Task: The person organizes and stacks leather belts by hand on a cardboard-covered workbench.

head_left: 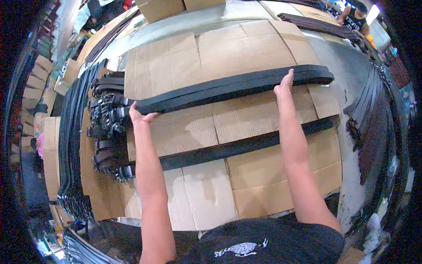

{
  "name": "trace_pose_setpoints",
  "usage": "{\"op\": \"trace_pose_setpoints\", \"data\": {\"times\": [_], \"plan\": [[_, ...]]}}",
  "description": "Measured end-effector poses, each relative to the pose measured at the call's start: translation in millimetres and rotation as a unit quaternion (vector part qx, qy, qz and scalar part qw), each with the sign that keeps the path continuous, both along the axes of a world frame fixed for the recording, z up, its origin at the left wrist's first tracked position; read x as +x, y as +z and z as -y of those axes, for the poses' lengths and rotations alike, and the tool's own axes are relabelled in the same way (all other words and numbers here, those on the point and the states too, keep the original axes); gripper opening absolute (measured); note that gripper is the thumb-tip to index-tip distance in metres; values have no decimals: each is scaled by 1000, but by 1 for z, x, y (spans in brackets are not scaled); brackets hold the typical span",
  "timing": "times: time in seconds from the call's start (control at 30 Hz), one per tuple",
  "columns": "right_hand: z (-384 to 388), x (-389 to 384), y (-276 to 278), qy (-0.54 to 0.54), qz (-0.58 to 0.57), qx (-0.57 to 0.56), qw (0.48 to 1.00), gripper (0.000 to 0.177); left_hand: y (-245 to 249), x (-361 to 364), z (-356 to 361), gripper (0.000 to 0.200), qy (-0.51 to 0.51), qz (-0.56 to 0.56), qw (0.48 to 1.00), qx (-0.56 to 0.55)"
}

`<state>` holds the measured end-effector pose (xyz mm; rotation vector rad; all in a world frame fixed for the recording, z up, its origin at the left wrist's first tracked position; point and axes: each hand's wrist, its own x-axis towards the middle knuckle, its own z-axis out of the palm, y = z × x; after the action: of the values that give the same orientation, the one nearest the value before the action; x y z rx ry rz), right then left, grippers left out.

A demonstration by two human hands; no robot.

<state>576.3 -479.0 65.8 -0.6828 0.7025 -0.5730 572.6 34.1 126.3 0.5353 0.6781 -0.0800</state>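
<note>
Black strap bundle (pixel 220 91) across cardboard (pixel 246 46), mid-tabletop (pixel 336 59). Left hand (pixel 140 116) touches left end, thumb splayed; right hand (pixel 285 83) toward right end; spacing likely supports limp length. Fingers (pixel 290 73) partly hidden; closure: can't tell.

Bright light across the cardboard (pixel 246 48), white glare (pixel 372 13) at upper right, strong fisheye bending, black corners, grainy dark margins, far edges apparently soft

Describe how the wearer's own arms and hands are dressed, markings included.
Both the left hand and right hand are ungloved, and no watch or bracelet shows on either wrist. The forearms are uncovered. The wearer has on a black T-shirt with a pale printed emblem.
</note>
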Motion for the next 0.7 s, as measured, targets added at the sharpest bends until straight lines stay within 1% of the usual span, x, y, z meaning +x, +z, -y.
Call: {"op": "trace_pose_setpoints", "data": {"times": [0.07,0.1,0.13,0.17,0.2,0.23,0.27,0.3,0.33,0.37,0.4,0.43,0.47,0.53,0.57,0.67,0.7], "plan": [[-13,-14,24,13,-23,-26,999,70,12,3,-1,51,-19,-70,992,105],[-1,-8,7,24,-10,-16,1000,63,-9,13,-20,47,-56,-34,988,141],[-14,-18,28,28,20,14,999,58,-23,22,-36,41,-56,-44,986,151],[-9,-16,20,26,11,8,1000,53,-20,23,-43,38,-31,-15,992,125],[1,-14,4,61,64,26,996,57,-14,21,-44,34,-3,15,995,101],[-13,-23,22,53,42,18,998,58,-6,16,-43,32,1,4,994,113],[-5,-19,8,51,25,-2,998,58,2,12,-40,30,6,-7,992,124],[-7,-22,7,76,31,18,996,58,-6,18,-45,34,-11,-7,994,104],[-21,-29,22,79,45,23,996,59,-24,30,-57,37,-30,-5,996,84],[-18,-28,17,80,26,4,996,59,-42,42,-76,41,-77,-17,989,126],[-8,-22,4,57,-12,-8,998,61,-60,52,-90,46,-128,-32,977,166],[-8,-23,5,56,-21,-11,998,63,-59,51,-91,57,-137,-56,973,178],[-6,-26,5,53,-31,-13,998,65,-57,48,-93,51,-153,-56,966,200],[3,-28,-4,78,-39,-26,996,67,-15,20,-68,43,-191,-58,950,242],[7,-30,-10,89,-44,-33,994,68,-4,10,-62,48,-187,-90,943,259],[19,-37,-22,127,-57,-51,989,70,-10,2,-68,54,-151,-132,931,304],[24,-36,-31,115,-76,-73,988,66,-4,-12,-66,53,-222,-41,943,244]]}}
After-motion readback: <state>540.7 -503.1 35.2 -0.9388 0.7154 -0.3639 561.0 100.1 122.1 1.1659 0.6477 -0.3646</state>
